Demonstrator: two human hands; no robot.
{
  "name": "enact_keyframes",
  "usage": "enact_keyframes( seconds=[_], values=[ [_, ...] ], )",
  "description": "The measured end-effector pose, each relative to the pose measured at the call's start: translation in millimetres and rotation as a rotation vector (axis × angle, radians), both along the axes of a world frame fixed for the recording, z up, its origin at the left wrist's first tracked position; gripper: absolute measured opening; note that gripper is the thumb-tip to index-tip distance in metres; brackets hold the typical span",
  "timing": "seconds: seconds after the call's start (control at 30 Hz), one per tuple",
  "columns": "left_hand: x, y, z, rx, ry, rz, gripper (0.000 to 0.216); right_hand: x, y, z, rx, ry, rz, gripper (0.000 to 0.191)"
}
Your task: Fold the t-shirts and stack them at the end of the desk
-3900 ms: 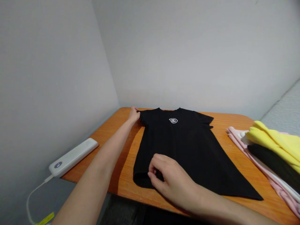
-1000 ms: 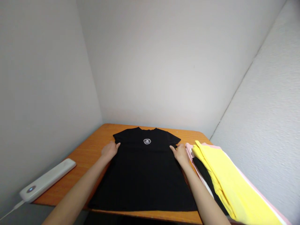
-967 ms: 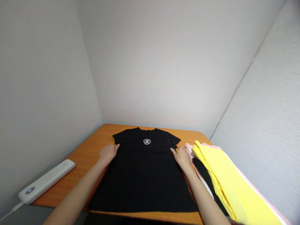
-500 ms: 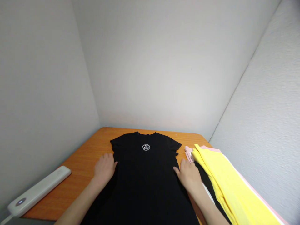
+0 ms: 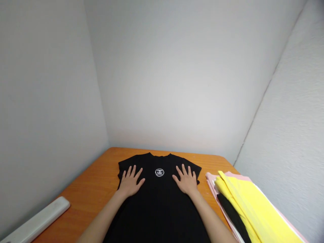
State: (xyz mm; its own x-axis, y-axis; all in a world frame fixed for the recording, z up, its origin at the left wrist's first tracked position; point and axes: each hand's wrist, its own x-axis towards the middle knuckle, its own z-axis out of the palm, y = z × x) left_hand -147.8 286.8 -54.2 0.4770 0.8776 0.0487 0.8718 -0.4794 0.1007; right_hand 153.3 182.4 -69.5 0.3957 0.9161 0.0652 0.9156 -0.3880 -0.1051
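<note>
A black T-shirt (image 5: 159, 206) lies spread out on the wooden table, its neckline toward the far edge and a round white logo (image 5: 159, 172) on its chest. My left hand (image 5: 130, 182) rests flat on the left chest area near the sleeve, fingers spread. On the opposite side, my right hand (image 5: 186, 180) lies flat in the same way near the right sleeve. Neither hand grips the cloth. The shirt's lower part runs out of view at the bottom.
To the right is a pile of folded clothes (image 5: 255, 206), yellow on top, with pink, black and white layers showing. A long white device (image 5: 42, 217) lies along the left side of the brown table (image 5: 86, 189). Walls (image 5: 162, 84) enclose the far side and both flanks.
Both hands have moved from the shirt's side edges up and inward onto its chest, and their fingers have spread flat. The view has tilted slightly, so the table sits lower.
</note>
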Motion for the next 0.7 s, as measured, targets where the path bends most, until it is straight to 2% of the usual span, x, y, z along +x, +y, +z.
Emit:
enact_keyframes(
  seconds=[0.1, 0.3, 0.4, 0.47, 0.53, 0.6, 0.7],
  values=[
    [-2, 5, -5.8, 0.028, -0.012, 0.006, 0.068, 2, 2, -5.3, 0.020, -0.011, 0.006, 0.067],
    [-2, 10, -16.8, 0.102, -0.014, 0.001, 0.066, 0, 4, -3.0, 0.014, -0.003, -0.007, 0.068],
    [-2, 10, -12.3, 0.096, 0.000, -0.017, 0.064, 1, 4, -0.3, -0.004, 0.003, -0.013, 0.068],
    [2, 5, -0.8, 0.100, 0.020, -0.014, 0.062, 1, 2, 1.9, -0.024, 0.010, -0.013, 0.069],
    [11, -9, 17.0, 0.153, 0.035, -0.025, 0.058, -1, -1, 3.9, -0.039, 0.022, -0.012, 0.069],
    [25, -38, 36.5, 0.220, 0.021, -0.106, 0.054, -3, -3, 6.1, -0.038, 0.028, 0.000, 0.069],
    [53, -113, 52.3, 0.173, -0.075, -0.348, 0.046, -5, -1, 12.5, 0.022, 0.038, 0.006, 0.067]
  ],
)
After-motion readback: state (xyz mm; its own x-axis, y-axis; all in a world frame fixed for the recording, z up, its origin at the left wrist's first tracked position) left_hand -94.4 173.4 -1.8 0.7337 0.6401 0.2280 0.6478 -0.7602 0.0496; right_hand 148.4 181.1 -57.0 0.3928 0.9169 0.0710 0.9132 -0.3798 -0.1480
